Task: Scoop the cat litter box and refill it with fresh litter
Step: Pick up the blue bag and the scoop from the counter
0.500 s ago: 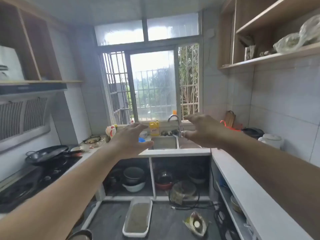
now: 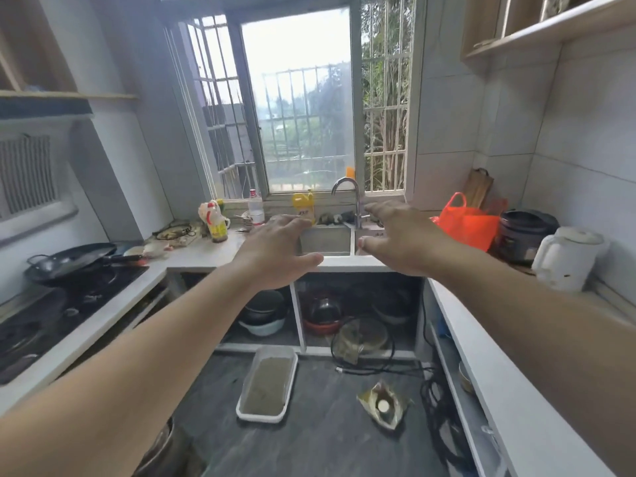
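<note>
**Both grips empty, litter box far below**

Left grip (image 2: 278, 251) and right grip (image 2: 401, 237) stretched forward at bench (image 2: 344, 265) height, fingers spread and relaxed, holding nothing. Well below and between them, on the dark floor (image 2: 327, 435): white litter box (image 2: 267, 385), filled with grey-brown litter, untouched. Beside the box to its right, a crumpled open bag (image 2: 383, 404).

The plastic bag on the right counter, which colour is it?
The plastic bag is bright orange-red; the head view shows it clearly.
</note>
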Demonstrator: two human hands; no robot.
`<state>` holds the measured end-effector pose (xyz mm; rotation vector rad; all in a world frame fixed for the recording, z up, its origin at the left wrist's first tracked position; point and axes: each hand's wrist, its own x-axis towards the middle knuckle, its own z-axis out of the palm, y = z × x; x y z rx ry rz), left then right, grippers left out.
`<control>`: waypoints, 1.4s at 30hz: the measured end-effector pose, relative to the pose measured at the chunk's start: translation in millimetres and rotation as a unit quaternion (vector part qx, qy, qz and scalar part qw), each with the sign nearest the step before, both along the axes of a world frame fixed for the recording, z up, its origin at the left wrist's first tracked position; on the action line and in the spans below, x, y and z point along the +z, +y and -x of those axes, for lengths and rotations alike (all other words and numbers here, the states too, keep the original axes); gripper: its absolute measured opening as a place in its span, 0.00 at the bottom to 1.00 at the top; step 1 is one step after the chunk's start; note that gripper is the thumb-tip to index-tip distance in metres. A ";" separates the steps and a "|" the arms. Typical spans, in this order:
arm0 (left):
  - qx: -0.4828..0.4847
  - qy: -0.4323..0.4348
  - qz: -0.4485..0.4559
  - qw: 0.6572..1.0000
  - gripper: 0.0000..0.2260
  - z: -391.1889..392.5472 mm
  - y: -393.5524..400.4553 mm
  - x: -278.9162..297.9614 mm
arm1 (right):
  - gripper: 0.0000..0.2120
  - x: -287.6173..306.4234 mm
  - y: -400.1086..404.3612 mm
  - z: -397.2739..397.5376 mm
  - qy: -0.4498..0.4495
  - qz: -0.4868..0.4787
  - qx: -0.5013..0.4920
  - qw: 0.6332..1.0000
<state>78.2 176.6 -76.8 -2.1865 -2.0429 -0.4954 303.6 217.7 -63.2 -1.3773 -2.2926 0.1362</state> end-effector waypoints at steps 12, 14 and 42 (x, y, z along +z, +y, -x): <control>0.046 -0.014 0.026 0.998 0.31 74.9 114.2 -39.3 | 0.33 -41.5 126.8 66.3 -0.022 0.049 0.020 0.998; 0.054 -0.023 0.031 0.998 0.32 101.7 137.1 -51.7 | 0.33 -48.7 150.0 88.5 -0.024 0.055 0.021 0.998; 0.167 -0.076 0.157 0.970 0.33 314.2 422.7 -150.7 | 0.30 -165.1 487.2 314.8 -0.042 0.183 0.092 0.978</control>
